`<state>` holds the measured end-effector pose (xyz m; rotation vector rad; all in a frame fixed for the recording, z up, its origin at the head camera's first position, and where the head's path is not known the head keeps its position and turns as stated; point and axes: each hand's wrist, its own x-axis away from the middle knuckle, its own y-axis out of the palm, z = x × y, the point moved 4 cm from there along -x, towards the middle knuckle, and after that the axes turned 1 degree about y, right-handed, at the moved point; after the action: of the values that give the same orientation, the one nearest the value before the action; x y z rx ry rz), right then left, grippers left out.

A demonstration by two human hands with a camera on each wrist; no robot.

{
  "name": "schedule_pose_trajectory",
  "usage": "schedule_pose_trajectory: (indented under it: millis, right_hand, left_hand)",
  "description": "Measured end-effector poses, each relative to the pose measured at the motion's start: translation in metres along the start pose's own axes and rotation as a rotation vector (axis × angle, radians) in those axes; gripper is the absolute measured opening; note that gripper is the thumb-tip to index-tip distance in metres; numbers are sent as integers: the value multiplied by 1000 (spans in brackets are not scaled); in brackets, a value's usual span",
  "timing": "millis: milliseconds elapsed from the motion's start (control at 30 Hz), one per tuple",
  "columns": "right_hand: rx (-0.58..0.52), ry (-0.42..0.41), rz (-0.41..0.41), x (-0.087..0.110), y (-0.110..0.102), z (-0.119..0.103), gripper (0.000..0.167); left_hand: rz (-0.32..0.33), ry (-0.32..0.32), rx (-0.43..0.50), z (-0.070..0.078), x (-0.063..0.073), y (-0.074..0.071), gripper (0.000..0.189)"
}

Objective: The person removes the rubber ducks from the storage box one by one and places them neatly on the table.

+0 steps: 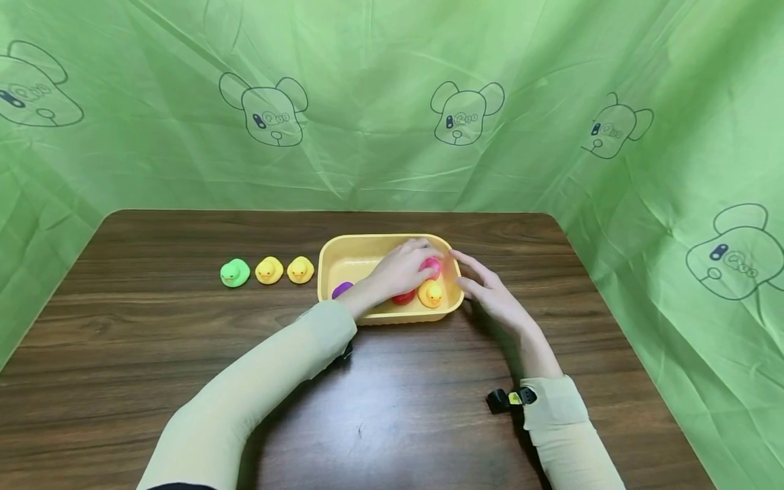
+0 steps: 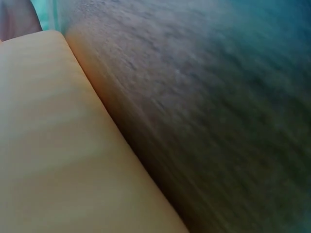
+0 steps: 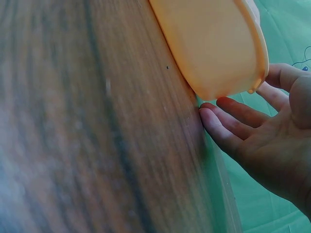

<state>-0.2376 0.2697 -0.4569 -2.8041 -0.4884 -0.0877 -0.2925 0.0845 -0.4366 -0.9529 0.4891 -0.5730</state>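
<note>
My left hand [image 1: 401,269] reaches into a yellow plastic basin [image 1: 343,241], its fingers and thumb around a bright pink toy [image 1: 432,267] at the basin's right end. Part of that toy is hidden by the hand. Just in front lie a yellow rubber duck [image 1: 431,294] and a red toy [image 1: 404,298], with a purple toy [image 1: 342,289] at the left, partly behind my forearm. At the basin's right end, my right hand [image 1: 495,296] spreads its fingers along the outer wall. In the right wrist view, its fingertips [image 3: 209,114] are at the basin's lower edge.
Left of the basin, a green rubber duck [image 1: 235,273] and two yellow rubber ducks [image 1: 269,270] stand in a row. The brown wooden table [image 1: 416,395] ends at a green curtain [image 1: 380,156] behind and at both sides.
</note>
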Motion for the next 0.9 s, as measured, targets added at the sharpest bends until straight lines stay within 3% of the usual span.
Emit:
schedule_pose_trajectory:
  millis: [300, 900]
  right_hand:
    - [-1, -5, 1, 0, 1, 0, 56]
    - [4, 21, 3, 0, 1, 0, 55]
  left_hand:
    - [-22, 27, -53, -3, -1, 4, 36]
    - [11, 18, -82, -2, 3, 3, 33]
